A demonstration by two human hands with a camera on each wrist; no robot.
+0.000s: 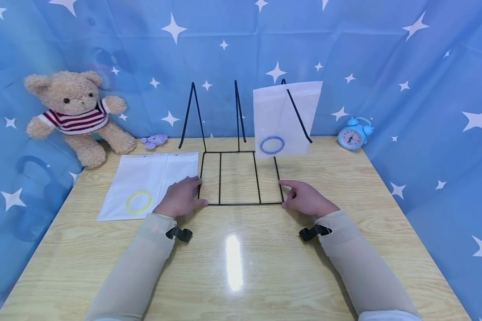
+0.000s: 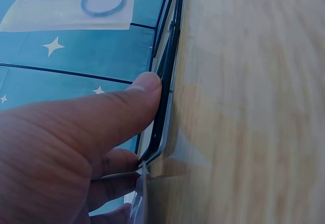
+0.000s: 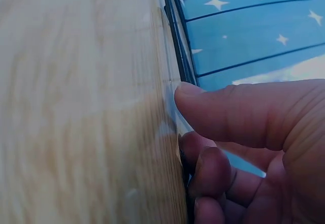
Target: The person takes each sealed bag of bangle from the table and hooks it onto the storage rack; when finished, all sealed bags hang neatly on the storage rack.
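A black wire rack [image 1: 241,204] with upright prongs stands on the table between my two hands. My left hand [image 1: 180,197] grips its front left corner, with the thumb [image 2: 124,107] along the front bar and fingers at the side bar. At the front right corner, my right hand [image 1: 306,199] holds the frame between thumb and curled fingers, its index finger stretched along the side bar. On the rack's right prong hangs a translucent white bag [image 1: 269,111] with a blue ring [image 1: 272,153] showing on it. The rack's left and middle prongs hold nothing.
Left of the rack, a white bag [image 1: 120,187] with a yellow ring [image 1: 127,203] lies flat. A teddy bear [image 1: 76,107] sits at the back left beside a small purple toy [image 1: 154,141]. A blue alarm clock [image 1: 352,136] stands back right. Blue star-patterned cloth [image 1: 209,53] encloses the table.
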